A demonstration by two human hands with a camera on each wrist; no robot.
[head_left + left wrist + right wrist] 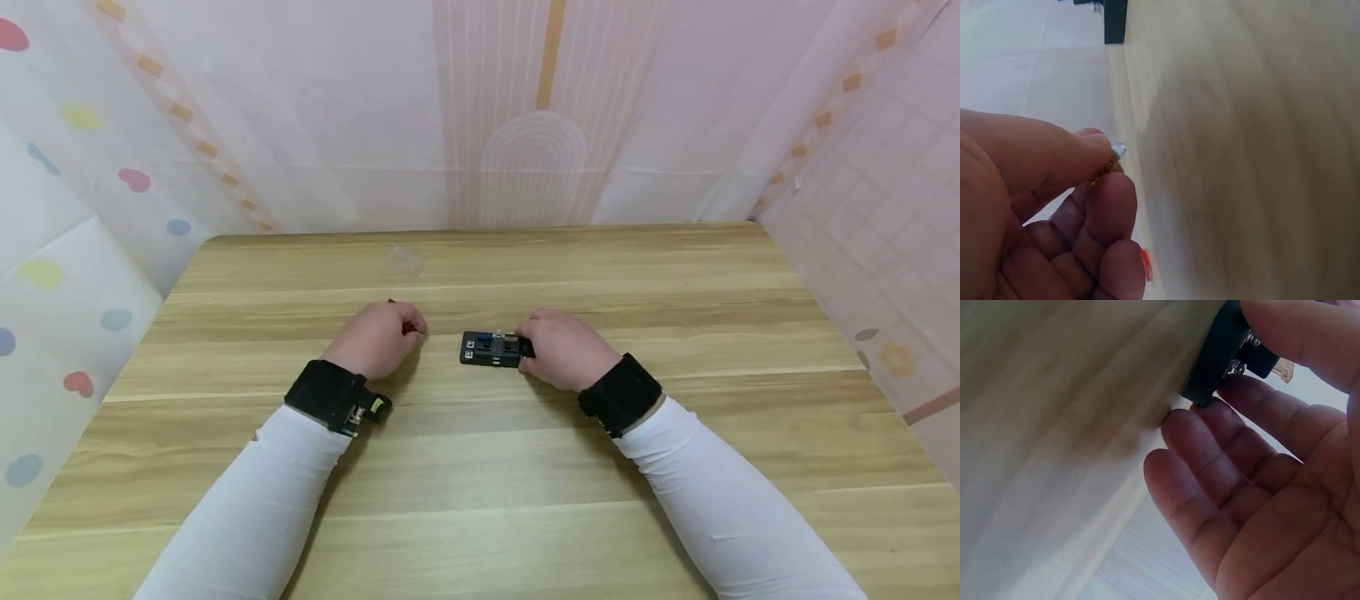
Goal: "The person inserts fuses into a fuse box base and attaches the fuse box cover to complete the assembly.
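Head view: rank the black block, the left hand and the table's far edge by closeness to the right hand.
1. Black block: held by the right hand, at its fingertips.
2. Left hand: across a gap, beyond the block.
3. Table's far edge: farthest, by the curtain.

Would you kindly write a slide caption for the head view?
Left hand pinches a small red part; right hand holds a black block on the wooden table.

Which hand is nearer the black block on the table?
Right. The right hand grips the black block at its right end; the left hand sits apart to the block's left, pinching a small metal-tipped piece.
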